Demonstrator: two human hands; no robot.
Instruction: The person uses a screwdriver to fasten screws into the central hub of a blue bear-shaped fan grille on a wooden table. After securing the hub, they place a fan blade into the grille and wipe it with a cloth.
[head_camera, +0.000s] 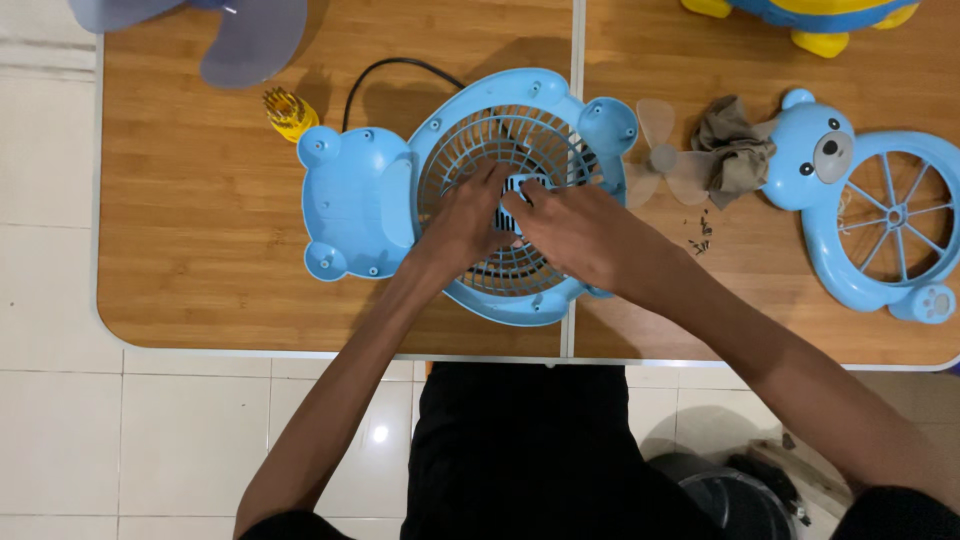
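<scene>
Hands: both meet at the centre of the fan shell (400, 190), fingertips close together on the small blue hub (522, 185) of its grille.
Left hand (462, 218): lies palm down on the grille (470, 150), fingers bent toward the hub; whether it pinches anything I cannot tell.
Right hand (580, 232): comes in from the right, thumb and forefinger closed on the hub.
Worktop (200, 250): wooden, with a pale edge and a seam running down the middle, standing over a tiled floor (150, 440).
Fan shell: blue, bear-shaped, lying flat across the seam with the head to the left and the round grille under the hands.
Second shell (870, 215): blue bear front with a spoked ring, well apart at the right.
Big blade (250, 40): bluish, at the top left corner, partly out of view.
Toy (810, 20): blue and yellow, at the top edge, right.
Cord (385, 72): black, curving out from behind the fan shell.
Cloth (735, 150): grey-brown, crumpled, between the two shells.
Clear blade (662, 158): small propeller, just beside the cloth.
Yellow piece (288, 112): small, near the bear's upper ear.
Screws (700, 235): dark bits below the cloth.
</scene>
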